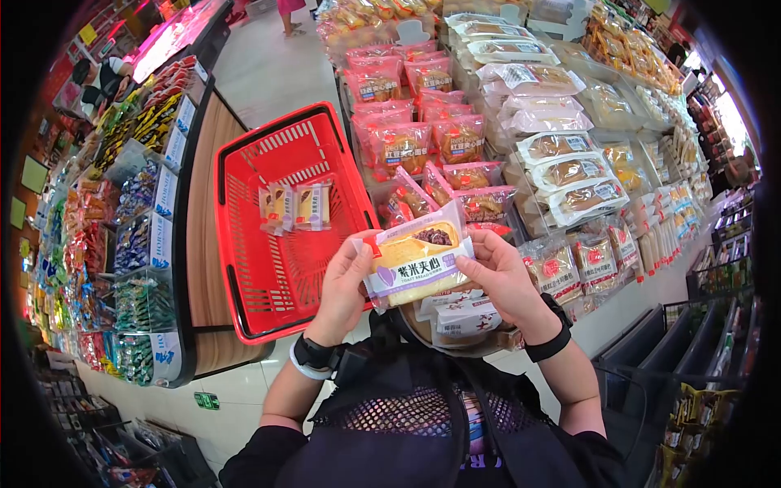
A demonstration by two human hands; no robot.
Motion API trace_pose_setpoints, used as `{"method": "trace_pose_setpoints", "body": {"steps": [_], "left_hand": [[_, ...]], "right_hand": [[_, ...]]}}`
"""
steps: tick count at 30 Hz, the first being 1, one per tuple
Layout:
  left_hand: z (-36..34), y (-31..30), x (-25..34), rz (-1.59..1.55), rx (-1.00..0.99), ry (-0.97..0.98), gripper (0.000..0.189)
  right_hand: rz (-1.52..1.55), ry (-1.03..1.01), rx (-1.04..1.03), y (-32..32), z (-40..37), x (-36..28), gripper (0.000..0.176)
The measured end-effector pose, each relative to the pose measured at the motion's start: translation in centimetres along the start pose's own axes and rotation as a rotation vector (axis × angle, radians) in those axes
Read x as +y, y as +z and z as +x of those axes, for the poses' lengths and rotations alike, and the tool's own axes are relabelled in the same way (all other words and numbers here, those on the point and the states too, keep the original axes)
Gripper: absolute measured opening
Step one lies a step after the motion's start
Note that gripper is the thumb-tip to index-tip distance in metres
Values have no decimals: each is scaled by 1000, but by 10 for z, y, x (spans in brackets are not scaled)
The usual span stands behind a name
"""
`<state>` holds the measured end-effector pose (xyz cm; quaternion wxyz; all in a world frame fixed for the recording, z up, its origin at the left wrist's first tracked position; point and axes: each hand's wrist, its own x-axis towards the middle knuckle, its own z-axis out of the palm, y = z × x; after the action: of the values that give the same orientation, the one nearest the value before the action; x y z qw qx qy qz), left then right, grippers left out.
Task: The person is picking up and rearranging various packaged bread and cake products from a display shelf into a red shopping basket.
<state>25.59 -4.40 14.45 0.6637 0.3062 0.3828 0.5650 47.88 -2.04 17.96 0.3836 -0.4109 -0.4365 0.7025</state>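
Between my two hands is a packaged toast bread (419, 259) in a clear and purple wrapper, its printed front facing up. My left hand (348, 285) pinches its left end, and my right hand (506, 272) grips the right end. To the left of it sits a red shopping basket (236, 281), with two small packs of filled bread (294, 206) lying inside. Below the held bread, white-wrapped packs (464, 317) show partly behind it. Pink-wrapped red bean breads (399, 146) fill the display just beyond my hands.
White-wrapped loaves (569, 171) and more packs (553, 272) fill shelves on the right. A candy shelf (146, 236) curves along the left. Dark bins (667, 342) stand at the lower right. Another person (106, 81) is at the far upper left.
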Motion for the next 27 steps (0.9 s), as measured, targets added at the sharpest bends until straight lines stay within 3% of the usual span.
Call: {"method": "trace_pose_setpoints", "body": {"steps": [2, 5, 6, 8, 9, 10, 12, 13, 16, 18, 20, 22, 24, 25, 27], "left_hand": [[9, -14, 4, -10, 7, -26, 29], [22, -18, 30, 406, -171, -77, 32], [25, -17, 35, 410, -142, -72, 32], [30, -17, 43, 760, -547, 111, 40], [31, -16, 47, 710, -574, -156, 43], [31, -19, 54, 714, -554, -156, 43], [37, -27, 69, 823, -436, -341, 38], [49, -55, 58, 791, -427, -105, 35], [81, -118, 75, 550, -33, -181, 35], [116, -172, 63, 357, 214, -172, 33], [146, -217, 35, 289, 263, -188, 33], [164, -237, 9, 495, 529, -123, 43], [186, -270, -37, 585, 625, -49, 55], [206, -313, -66, 676, 595, -131, 64], [211, -307, -70, 823, 619, -269, 68]], "right_hand": [[18, -8, 4, -1, 0, 2, 32], [-12, 7, 13, 0, 1, 5, 33], [-59, 8, 12, 2, 1, 3, 34], [-99, 15, -21, 10, 3, 5, 34], [-114, 38, -33, 13, 3, 6, 36], [-131, 59, -39, 16, 2, 7, 38], [-107, 49, -33, 17, 0, 8, 41], [-154, -4, 5, 13, -2, 8, 42], [-180, -43, 83, 4, -13, 2, 41], [-144, 45, 123, -4, -21, 2, 39], [-119, 59, 148, -10, -30, 7, 37], [-104, 74, 160, -12, -37, 10, 37], [-108, 89, 198, -13, -44, 11, 35], [-116, 100, 230, -14, -48, 11, 34], [-131, 108, 298, -17, -55, 14, 32]]}}
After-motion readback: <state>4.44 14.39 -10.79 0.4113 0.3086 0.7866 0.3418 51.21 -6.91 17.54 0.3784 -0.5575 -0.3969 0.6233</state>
